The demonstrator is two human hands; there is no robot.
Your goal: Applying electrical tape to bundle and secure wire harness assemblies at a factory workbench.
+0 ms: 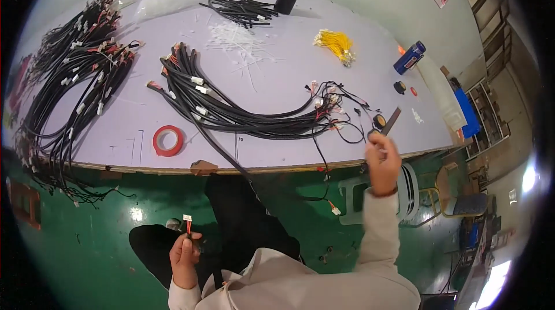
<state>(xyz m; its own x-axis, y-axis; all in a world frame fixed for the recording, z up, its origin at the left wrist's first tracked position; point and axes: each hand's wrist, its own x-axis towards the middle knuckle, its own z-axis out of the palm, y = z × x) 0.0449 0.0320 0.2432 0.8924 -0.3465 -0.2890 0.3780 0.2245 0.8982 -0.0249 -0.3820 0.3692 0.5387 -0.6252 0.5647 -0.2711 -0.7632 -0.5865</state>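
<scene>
Just beyond the left hand (184,257) sits a white connector (187,218).

From far away, I see soft, even light on the pale table (277,67). Two white patches of glare (530,176) at the right side hide what is there. The green floor (110,258) has shiny spots, and it gets dark under the table. The right hand (384,165) looks blurry to me. The table's edge bends, and the corners are all black.
</scene>
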